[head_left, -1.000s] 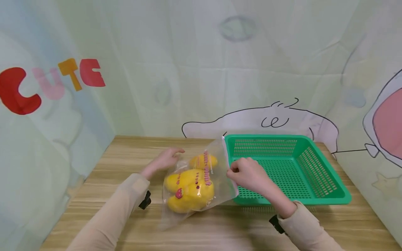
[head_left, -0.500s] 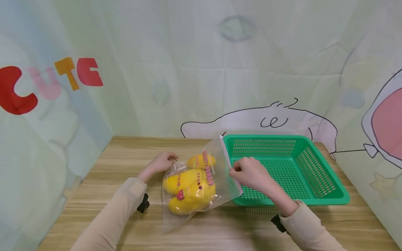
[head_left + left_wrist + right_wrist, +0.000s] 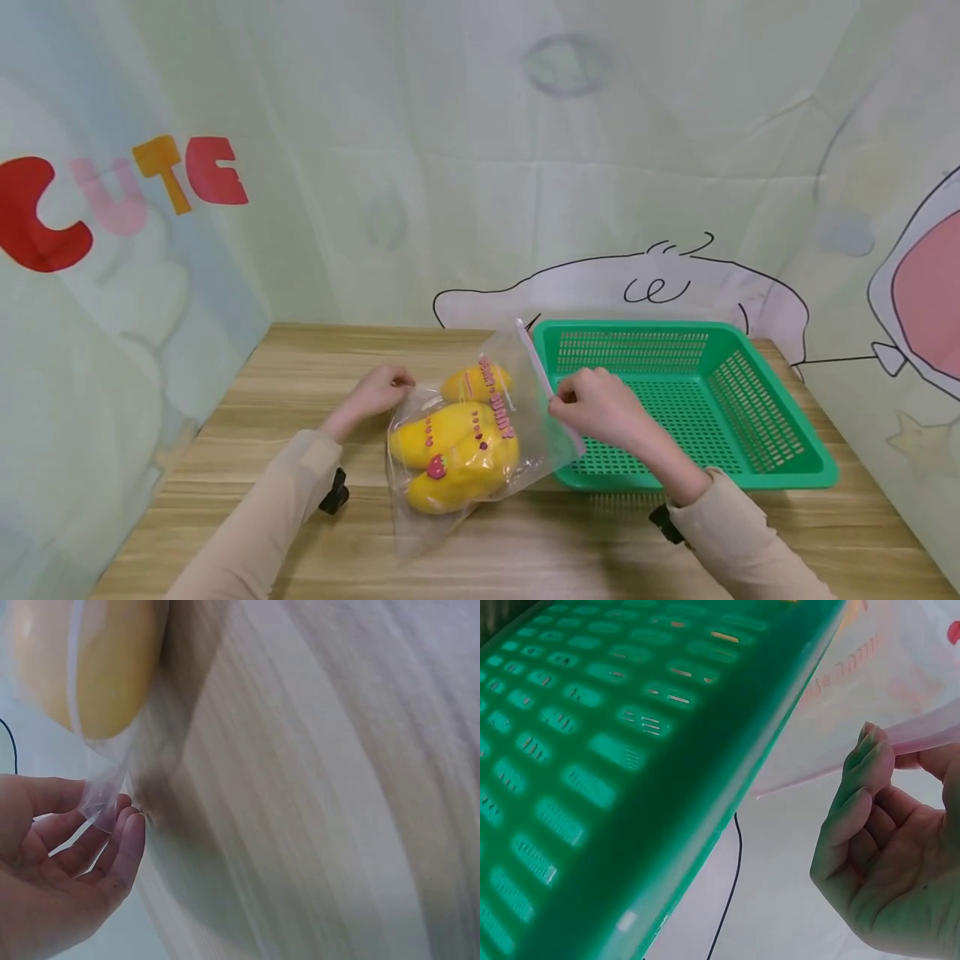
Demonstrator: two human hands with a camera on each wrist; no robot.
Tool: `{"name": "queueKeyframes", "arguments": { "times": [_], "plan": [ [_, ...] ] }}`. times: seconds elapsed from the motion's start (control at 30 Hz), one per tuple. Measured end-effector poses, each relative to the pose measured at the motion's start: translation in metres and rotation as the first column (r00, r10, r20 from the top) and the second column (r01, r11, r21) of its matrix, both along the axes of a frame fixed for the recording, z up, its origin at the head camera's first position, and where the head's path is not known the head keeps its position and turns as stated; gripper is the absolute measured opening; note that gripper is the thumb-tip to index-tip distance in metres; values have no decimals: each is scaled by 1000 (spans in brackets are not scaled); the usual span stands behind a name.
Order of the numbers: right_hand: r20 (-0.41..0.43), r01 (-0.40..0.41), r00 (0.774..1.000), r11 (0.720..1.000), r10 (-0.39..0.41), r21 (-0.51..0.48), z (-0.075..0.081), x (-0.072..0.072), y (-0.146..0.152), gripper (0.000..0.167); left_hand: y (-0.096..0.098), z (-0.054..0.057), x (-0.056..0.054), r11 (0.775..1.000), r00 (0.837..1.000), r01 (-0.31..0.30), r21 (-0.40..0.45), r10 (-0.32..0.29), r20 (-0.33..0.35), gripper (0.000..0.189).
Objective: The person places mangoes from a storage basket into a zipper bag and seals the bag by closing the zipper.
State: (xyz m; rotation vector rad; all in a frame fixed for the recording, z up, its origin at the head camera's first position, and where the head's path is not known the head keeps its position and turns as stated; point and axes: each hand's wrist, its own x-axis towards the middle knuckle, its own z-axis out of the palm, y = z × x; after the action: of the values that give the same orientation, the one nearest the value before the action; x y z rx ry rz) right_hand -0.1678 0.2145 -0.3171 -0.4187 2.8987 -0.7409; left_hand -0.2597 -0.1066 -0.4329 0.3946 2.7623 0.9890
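Note:
A clear plastic zip bag [image 3: 540,450] printed with pink lettering and a strawberry lies on the wooden table, with several yellow mangoes [image 3: 442,433] inside. At its far left corner, my left hand [image 3: 378,390] pinches the plastic; the left wrist view shows the bag corner [image 3: 101,799] between thumb and fingers, with a mango [image 3: 112,667] above. My right hand [image 3: 603,407] pinches the pinkish zip edge [image 3: 534,358] at the bag's right side. In the right wrist view, thumb and fingertips of the right hand [image 3: 885,840] meet on that strip.
A green perforated basket [image 3: 780,481] stands right behind the right hand, and the bag's mouth overlaps its left rim. The wooden table [image 3: 300,367] ends at a printed cloth backdrop [image 3: 360,208] at the back and sides.
My left hand has moved slightly left and curled its fingers onto the bag's corner. The bag has shifted a little, its zip edge tilting more. My right hand keeps its pinch, nearly still.

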Motion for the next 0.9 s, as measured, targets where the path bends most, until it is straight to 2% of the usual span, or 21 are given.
{"name": "queueKeyframes", "arguments": {
  "times": [0.3, 0.7, 0.9],
  "plan": [
    [14, -21, 1000, 1000, 21, 18, 3, -13, 1, 22, -10, -3, 6, 1000, 1000, -9, -7, 9, -21, 23],
    [27, -47, 999, 997, 45, 67, 4, -25, -1, 26, -23, -7, 19, 999, 999, -37, 21, 37, -17, 21],
    [19, -72, 997, 992, 71, 102, 3, -33, -2, 27, -29, -5, 27, 998, 998, -60, 14, 60, 5, 19]
  ]
}}
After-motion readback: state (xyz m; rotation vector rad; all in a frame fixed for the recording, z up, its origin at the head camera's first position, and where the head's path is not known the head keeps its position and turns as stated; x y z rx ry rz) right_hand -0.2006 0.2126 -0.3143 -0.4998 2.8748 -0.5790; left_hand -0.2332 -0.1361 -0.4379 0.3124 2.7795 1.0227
